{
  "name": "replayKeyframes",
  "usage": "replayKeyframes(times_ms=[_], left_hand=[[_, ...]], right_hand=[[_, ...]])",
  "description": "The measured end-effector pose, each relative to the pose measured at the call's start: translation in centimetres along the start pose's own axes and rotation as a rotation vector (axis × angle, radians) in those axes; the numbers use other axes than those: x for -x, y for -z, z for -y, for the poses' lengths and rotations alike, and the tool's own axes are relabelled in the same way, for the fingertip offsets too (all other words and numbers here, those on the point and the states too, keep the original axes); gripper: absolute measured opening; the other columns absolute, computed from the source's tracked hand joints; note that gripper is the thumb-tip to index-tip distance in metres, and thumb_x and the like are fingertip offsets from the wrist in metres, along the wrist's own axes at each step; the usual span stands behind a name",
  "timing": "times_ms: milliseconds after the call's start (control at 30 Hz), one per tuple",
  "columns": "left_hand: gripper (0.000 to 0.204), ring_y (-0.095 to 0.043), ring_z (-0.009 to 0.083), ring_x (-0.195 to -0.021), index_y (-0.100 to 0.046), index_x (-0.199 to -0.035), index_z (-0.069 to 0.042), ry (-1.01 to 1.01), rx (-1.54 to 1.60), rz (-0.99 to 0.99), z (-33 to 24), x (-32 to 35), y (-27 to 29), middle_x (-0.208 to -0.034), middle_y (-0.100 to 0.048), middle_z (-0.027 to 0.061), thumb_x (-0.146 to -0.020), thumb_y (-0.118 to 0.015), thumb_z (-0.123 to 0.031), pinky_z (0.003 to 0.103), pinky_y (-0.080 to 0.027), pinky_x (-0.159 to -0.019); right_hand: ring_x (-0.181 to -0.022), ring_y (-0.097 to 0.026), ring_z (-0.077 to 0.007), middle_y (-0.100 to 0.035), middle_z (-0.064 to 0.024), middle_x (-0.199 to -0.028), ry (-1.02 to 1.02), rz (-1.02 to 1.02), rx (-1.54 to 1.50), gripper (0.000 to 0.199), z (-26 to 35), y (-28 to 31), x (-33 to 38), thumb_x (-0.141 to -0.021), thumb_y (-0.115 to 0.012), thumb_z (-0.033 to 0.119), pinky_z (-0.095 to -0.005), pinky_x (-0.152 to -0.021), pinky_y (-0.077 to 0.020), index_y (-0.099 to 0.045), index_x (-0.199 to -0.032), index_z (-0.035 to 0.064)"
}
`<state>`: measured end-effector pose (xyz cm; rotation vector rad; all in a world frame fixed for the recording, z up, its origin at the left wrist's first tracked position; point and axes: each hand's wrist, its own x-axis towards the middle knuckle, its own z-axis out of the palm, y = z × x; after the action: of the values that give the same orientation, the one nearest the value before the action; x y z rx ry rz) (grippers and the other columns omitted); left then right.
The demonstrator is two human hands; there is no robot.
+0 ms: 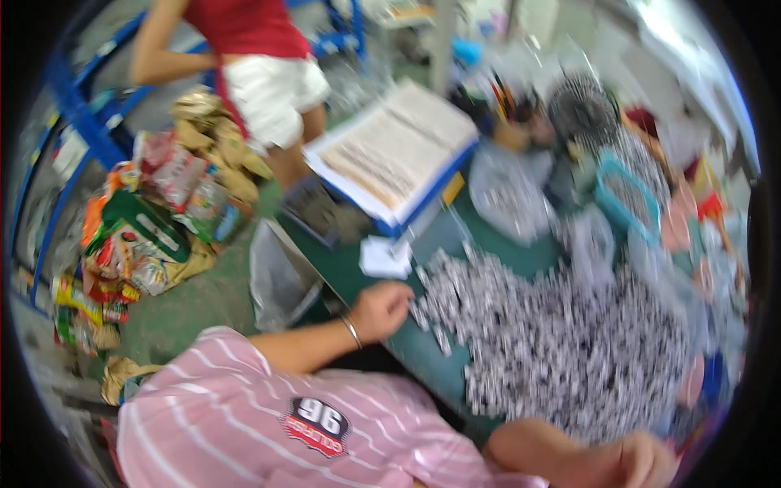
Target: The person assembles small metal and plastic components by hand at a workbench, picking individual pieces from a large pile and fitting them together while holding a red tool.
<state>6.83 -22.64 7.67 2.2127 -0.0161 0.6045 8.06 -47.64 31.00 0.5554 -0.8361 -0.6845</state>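
Note:
A wide heap of small grey-and-white pieces [578, 350] covers much of the green table [447, 378]; blur hides their exact kind. My left hand [381, 311], with a bracelet at the wrist, is at the table's near left edge beside the heap's left end. Its fingers are curled together, and anything in them is too small to tell. Low at the right, by the near side of the heap, my right hand [630, 464] has its fingers bent inward. What it holds, if anything, is hidden. White paper slips [386, 257] lie just beyond my left hand.
Papers on a blue holder [399, 150] and a box of dark stuff [325, 211] stand at the back left. Beyond the heap are a clear bag [511, 195], a turquoise basket [626, 199] and a fan [582, 110]. Crumpled sacks [146, 236] and a person [272, 98] are left.

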Motion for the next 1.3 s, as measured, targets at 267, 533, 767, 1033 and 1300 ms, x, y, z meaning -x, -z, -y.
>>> replayKeyframes(times_ms=[267,533,767,1033,1300], left_hand=[[0.016,-0.045,0.0037,-0.054,-0.056,-0.094,-0.002,-0.001,0.024,0.087,0.1,-1.3,-1.4,-0.069,-0.053,-0.0002,-0.078,-0.057,0.0,0.018,-0.037,-0.048],[0.029,-0.043,0.0105,-0.053,-0.057,-0.098,-0.002,-0.126,-0.018,0.278,-1.5,-1.7,-0.6,-0.086,-0.054,0.0057,-0.07,-0.065,-0.005,0.022,-0.038,-0.051],[0.031,-0.049,0.0159,-0.064,-0.059,-0.095,-0.006,-0.276,0.046,0.369,-0.3,-1.9,-0.1,-0.09,-0.055,0.0057,-0.066,-0.071,-0.01,0.025,-0.042,-0.058],[0.017,-0.055,0.0233,-0.07,-0.059,-0.081,-0.003,-0.326,0.13,0.312,0.6,-1.5,-0.3,-0.082,-0.055,0.0084,-0.067,-0.068,-0.006,0.031,-0.045,-0.062],[0.021,-0.056,0.0177,-0.065,-0.06,-0.085,-0.001,-0.309,0.49,0.194,1.0,-0.7,1.0,-0.08,-0.059,0.0089,-0.066,-0.07,-0.001,0.025,-0.044,-0.055]], right_hand=[[-0.05,-0.034,-0.0106,-0.042,-0.0041,-0.061,-0.628,-0.053,1.309,0.017,13.9,4.0,0.6,-0.092,-0.035,0.015,-0.0227,-0.045,-0.0303,-0.038,-0.078,0.0083],[-0.044,-0.033,-0.009,-0.043,-0.0074,-0.058,-0.672,-0.034,1.7,0.013,16.9,4.0,2.7,-0.088,-0.041,0.009,-0.0194,-0.038,-0.0263,-0.036,-0.076,0.0057],[-0.057,-0.047,-0.0086,-0.052,-0.006,-0.066,-1.0,0.087,1.927,0.017,13.7,6.1,9.8,-0.078,-0.055,-0.004,-0.0197,-0.051,-0.0384,-0.041,-0.074,0.0039],[-0.069,-0.057,-0.0214,-0.06,-0.0118,-0.081,-1.199,0.619,2.062,0.011,10.5,12.7,14.6,-0.078,-0.057,-0.001,-0.0287,-0.064,-0.0453,-0.047,-0.082,0.0005],[-0.06,-0.054,-0.0098,-0.055,-0.0067,-0.08,-1.506,-0.135,1.72,0.013,7.7,12.2,16.7,-0.084,-0.053,-0.001,-0.0203,-0.054,-0.0453,-0.041,-0.083,0.0034]])
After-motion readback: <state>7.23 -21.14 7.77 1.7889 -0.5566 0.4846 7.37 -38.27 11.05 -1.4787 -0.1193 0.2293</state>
